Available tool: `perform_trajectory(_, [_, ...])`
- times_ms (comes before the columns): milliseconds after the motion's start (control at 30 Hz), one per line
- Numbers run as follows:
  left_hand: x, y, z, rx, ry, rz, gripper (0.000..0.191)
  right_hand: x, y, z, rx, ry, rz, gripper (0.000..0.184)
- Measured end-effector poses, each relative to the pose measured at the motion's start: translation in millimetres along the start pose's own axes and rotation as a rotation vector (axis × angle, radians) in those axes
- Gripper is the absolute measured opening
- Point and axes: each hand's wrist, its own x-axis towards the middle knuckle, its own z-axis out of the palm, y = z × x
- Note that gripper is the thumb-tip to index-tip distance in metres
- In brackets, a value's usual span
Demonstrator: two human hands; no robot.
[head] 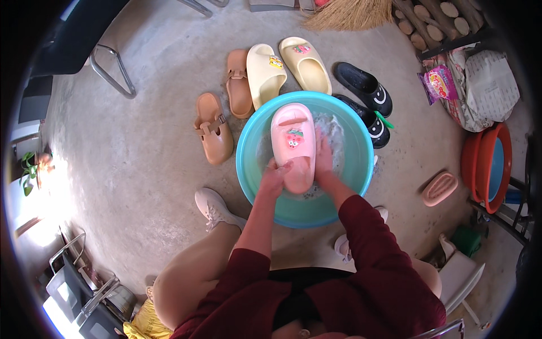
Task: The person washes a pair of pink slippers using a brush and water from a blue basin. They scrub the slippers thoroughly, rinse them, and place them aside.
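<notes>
A pink slide sandal [293,144] with a strawberry charm is tilted over a turquoise plastic basin [247,178] of sudsy water. My left hand [274,176] grips the sandal's left edge near the open end, thumb on top. My right hand [324,154] lies along its right side, down at the water, with the fingers extended; whether it presses on the sandal is unclear. Beyond the basin stand a pair of cream slides [264,70] with charms, brown buckled clogs [214,127] and black clogs [364,87] with smile prints. A green object [384,120] rests on one black clog.
A pink oval brush or dish [440,188] lies on the concrete floor at right, near red basins [474,165]. Further off are a straw broom [349,15], cut logs [434,31] and a snack packet [439,84]. A metal chair leg [112,72] stands at upper left.
</notes>
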Motion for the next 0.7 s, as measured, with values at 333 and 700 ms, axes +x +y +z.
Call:
perform_trajectory(333, [-4.6, -9.4, 1.6, 0.032, 0.008, -0.024, 0.050, -0.6, 18.1, -21.7, -0.717, 0.097, -0.152, 0.043])
perform_trajectory(700, [16.4, -97.1, 22.0, -0.256, 0.100, -0.487, 0.070, -20.3, -18.5, -60.3, -1.053, -0.021, 0.111, 0.042])
